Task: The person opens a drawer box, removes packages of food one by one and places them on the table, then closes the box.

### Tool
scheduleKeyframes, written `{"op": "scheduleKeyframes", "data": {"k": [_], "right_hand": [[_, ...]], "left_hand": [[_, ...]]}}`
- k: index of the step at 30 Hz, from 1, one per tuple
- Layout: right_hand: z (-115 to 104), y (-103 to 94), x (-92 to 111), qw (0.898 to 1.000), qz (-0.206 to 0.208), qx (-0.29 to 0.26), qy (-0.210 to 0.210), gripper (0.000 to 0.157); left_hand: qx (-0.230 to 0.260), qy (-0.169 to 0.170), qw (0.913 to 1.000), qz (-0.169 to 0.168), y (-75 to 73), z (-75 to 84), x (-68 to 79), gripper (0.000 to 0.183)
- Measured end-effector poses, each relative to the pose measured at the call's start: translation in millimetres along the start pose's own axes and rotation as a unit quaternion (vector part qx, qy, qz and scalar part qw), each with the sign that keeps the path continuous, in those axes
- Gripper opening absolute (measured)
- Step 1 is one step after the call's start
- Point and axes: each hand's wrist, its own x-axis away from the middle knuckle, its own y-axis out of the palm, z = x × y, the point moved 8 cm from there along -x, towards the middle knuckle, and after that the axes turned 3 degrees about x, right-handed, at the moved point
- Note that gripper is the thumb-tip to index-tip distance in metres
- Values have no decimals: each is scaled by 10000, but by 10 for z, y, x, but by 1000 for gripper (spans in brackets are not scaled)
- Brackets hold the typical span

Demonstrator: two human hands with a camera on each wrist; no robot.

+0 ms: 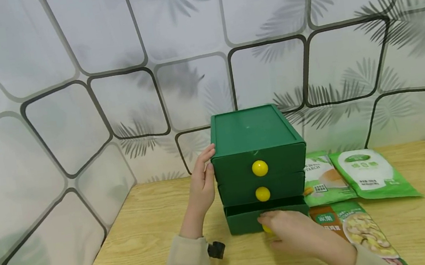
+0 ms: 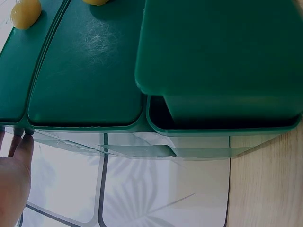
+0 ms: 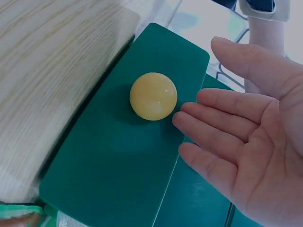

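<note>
A green cabinet (image 1: 254, 129) with three stacked drawers and round yellow knobs stands on the table. Its bottom drawer (image 1: 244, 223) is pulled partly out, while the two above look closed. My left hand (image 1: 202, 180) rests against the cabinet's left side near the top, fingers extended; in the left wrist view its fingertips (image 2: 27, 132) touch that side. My right hand (image 1: 296, 231) is at the front of the bottom drawer. In the right wrist view, its straight fingers (image 3: 213, 123) lie beside the yellow knob (image 3: 153, 96) by the drawer's upper edge, not curled round it.
Right of the cabinet lie a green-and-white starch packet (image 1: 323, 180), another green-and-white packet (image 1: 373, 174) and a brown-and-green food packet (image 1: 364, 229). A patterned curtain (image 1: 186, 28) hangs behind the wooden table (image 1: 130, 246).
</note>
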Motion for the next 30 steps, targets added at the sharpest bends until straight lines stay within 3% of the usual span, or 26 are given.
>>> {"op": "scheduleKeyframes", "data": {"k": [5,17,30], "right_hand": [[45,24,-6,9999,-53,-65,96,50],[103,42,-24,9996,174,-178,-91,44],[148,70,-46,9996,17,-263,41,46]], "left_hand": [[-9,-14,10000,3,1,-5,2,29],[-35,-31,10000,3,-2,-9,10,29],[-6,-101,9999,67,2,-14,1,29]]}}
